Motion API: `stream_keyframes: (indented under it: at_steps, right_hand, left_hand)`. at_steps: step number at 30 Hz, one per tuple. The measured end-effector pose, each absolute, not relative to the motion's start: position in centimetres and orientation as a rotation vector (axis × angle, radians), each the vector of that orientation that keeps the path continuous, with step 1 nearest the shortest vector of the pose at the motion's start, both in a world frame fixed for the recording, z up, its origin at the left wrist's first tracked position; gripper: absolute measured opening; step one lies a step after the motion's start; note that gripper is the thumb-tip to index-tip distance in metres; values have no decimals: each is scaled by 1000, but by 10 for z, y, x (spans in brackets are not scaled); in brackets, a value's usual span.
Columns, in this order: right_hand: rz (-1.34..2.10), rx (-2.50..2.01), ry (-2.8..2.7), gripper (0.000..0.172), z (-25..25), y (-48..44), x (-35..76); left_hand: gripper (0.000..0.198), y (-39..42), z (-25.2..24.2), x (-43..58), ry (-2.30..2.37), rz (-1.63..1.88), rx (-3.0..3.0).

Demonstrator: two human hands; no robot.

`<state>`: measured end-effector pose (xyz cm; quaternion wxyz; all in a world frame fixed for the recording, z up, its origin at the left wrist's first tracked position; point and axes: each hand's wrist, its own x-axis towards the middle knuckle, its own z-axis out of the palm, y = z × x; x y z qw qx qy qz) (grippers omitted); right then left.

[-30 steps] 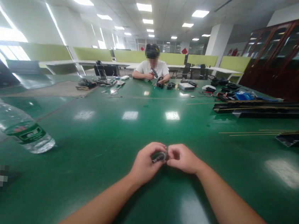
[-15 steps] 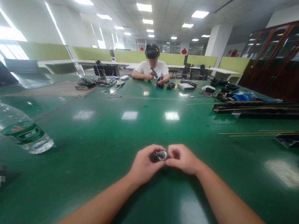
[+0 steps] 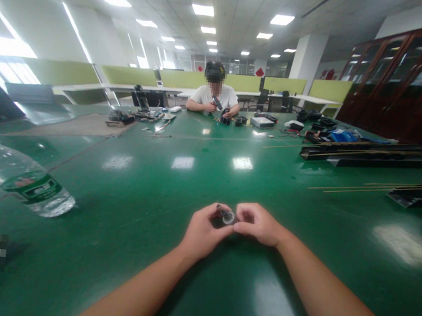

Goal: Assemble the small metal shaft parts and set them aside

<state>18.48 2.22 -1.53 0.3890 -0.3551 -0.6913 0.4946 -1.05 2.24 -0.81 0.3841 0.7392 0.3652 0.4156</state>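
Note:
Just above the green tabletop, my left hand (image 3: pixel 203 230) curls its thumb and fingers around a small metallic part (image 3: pixel 228 217). The part has a shiny round face and a short tube-like end sticking up at its left; its exact kind is too small to make out. Against its right side, my right hand (image 3: pixel 259 224) is closed, thumb and index finger pinched together at the edge of the part. Whatever lies between those fingertips is hidden.
A clear water bottle (image 3: pixel 34 187) with a green label is at the left. Across the green table (image 3: pixel 147 186) a person (image 3: pixel 212 98) holds a dark tool. Black channels (image 3: pixel 373 156) with thin rods lie at the right. Electronics (image 3: pixel 149 115) sit at the far left.
The small metallic part has turned between my hands: its tube-like end has shifted up and left, and the round face shows more. Both hands stay almost in place.

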Motion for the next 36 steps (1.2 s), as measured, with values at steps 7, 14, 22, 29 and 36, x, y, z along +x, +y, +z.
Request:
stream_keyframes:
  at_steps: [7,14,22,29,36]
  right_hand:
    - [1281,-892,-1743,32,-16,21,184]
    - [1297,-907,-1730,32,-14,20,184]
    - [1313,-919,-1729,30,-14,19,183]
    - [1276,-930,-1760,24,-16,20,183]
    - [1198,-959,-1823,16,-17,21,183]
  left_hand:
    - [23,24,-8,-10,949,1057,1860]
    - [20,24,-6,-11,981,1028,1849]
    - [26,28,-9,-10,991,1002,1810]
    - [24,27,-7,-10,983,1037,1799]
    - [27,26,-11,-11,996,1124,1812]
